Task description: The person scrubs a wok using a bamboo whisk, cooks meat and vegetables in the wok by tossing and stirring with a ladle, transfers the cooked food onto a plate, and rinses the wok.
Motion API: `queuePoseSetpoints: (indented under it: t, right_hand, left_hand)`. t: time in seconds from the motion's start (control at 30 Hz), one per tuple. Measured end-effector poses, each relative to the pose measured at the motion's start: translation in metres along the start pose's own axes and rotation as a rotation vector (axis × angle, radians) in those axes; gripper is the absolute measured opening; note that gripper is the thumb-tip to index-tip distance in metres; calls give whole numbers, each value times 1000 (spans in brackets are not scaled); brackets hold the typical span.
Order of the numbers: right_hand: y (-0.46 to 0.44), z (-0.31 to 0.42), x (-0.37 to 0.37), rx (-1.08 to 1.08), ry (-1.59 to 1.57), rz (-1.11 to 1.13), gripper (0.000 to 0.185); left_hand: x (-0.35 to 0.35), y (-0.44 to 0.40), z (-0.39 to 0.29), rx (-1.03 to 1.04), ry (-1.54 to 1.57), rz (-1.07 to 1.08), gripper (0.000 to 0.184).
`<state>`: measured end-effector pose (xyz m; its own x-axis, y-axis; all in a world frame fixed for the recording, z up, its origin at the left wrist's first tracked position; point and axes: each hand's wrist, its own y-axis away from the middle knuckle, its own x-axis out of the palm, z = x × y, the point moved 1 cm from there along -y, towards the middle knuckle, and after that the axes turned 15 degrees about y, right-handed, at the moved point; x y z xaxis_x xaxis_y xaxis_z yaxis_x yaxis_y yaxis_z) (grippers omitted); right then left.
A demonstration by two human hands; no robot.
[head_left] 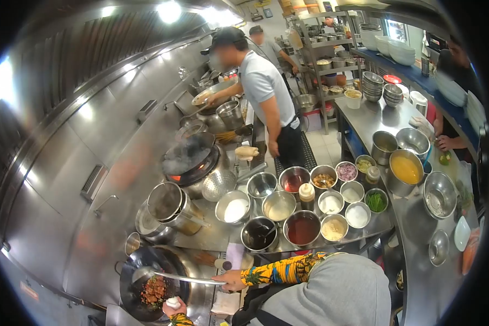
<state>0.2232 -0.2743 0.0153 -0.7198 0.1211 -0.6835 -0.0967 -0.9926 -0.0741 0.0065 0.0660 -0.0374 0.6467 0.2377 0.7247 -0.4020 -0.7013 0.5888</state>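
The person's right hand (232,280) was wrapped around the long metal handle of a silver steel ladle (185,278), whose round head rested inside a wide, dark, round metal wok (129,292). Reddish-brown pieces of food (154,292), flecked with red and green, lay heaped in the wok beside the ladle's head. The left hand (174,311), at the near rim, had its fingers curled around a small white object (173,302) too indistinct to identify. Both forearms wore yellow patterned sleeves (280,270).

A lilac cloth (234,255) lay just beyond the right hand. Farther off, the stainless-steel counter (205,234) carried a round metal bowl of white powder (236,210), a round metal bowl of dark sauce (259,234) and a round metal pot of red-brown sauce (302,228). Beyond it, another dark metal wok (189,158) steamed, and a co-worker in a pale grey short-sleeved shirt (261,81) reached toward a pan (202,98).
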Motion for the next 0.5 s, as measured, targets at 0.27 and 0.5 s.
queuePoseSetpoints:
  t: [0.27,0.5]
  right_hand:
    - [-13,-44,4,-231,-43,-74,60]
    - [25,-19,-82,-336,-247,-180,60]
  left_hand:
    - [-19,-41,-22,101,-338,239,21]
    - [-25,-20,-26,35,-420,295,41]
